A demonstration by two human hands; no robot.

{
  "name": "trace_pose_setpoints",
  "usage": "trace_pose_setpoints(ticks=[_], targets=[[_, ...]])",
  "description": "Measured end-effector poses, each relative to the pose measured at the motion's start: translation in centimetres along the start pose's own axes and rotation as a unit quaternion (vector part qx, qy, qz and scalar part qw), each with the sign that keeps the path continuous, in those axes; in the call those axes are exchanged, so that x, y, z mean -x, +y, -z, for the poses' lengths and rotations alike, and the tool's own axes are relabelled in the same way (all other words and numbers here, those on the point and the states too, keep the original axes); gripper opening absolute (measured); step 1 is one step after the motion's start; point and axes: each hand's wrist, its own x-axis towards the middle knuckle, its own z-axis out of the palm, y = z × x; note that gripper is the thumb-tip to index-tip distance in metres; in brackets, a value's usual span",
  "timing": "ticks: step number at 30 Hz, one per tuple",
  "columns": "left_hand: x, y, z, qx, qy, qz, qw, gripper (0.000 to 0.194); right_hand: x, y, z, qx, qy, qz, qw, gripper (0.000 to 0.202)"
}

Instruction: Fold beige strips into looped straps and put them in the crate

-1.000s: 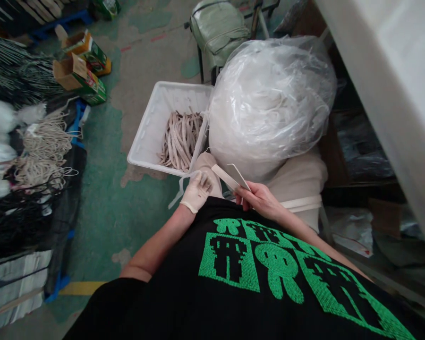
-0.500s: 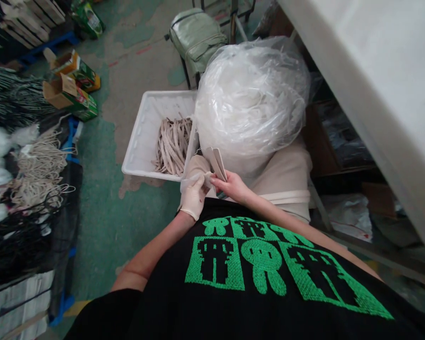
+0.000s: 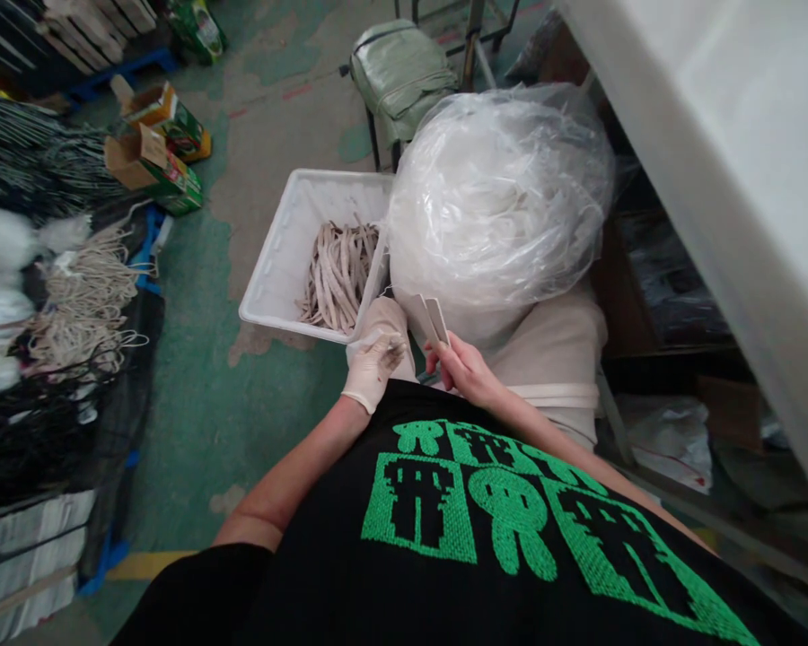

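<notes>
My left hand (image 3: 372,366) wears a thin whitish glove and is closed over my left knee, its fingertips pinched together. Whatever it may hold is too small to make out. Bare and ungloved, my right hand (image 3: 466,368) grips a narrow flat pale piece (image 3: 434,319) with a greyish band along it, its end pointing up and away from me. A short gap separates the two hands. Just beyond the left hand, a white plastic bin (image 3: 269,301) holds a heap of greyish-beige flat strips (image 3: 338,274).
A big clear plastic bag of white material (image 3: 498,197) stands against my legs. Behind it is a stool (image 3: 400,76) with a green wrapped cushion. A white table (image 3: 733,117) edges in at right. Cord bundles (image 3: 87,296) and open cartons (image 3: 152,166) are on the left.
My right hand has drawn away from the left hand, to the right, with the flat pale piece still in it. The whole view has shifted slightly.
</notes>
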Motion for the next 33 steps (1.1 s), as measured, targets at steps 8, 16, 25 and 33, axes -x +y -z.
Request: trace_pose_setpoints(ticks=[8,16,25,33], targets=[[-0.1,1.0,0.4,0.083,-0.022,0.059,0.995,0.013,2.6,0.2,0.4,0.024,-0.072,-0.067,0.995,0.031],[-0.2,0.5,0.5,0.094,0.044,0.082,0.991,0.018,2.5,0.2,0.1,0.063,-0.079,-0.061,0.993,0.032],[0.0,0.8,0.1,0.117,0.013,0.051,0.992,0.014,2.0,0.1,-0.4,0.075,-0.105,-0.09,0.988,0.029],[-0.1,0.1,0.0,0.093,0.0,0.024,0.995,0.012,1.0,0.3,-0.8,0.096,-0.112,-0.091,0.985,0.029]])
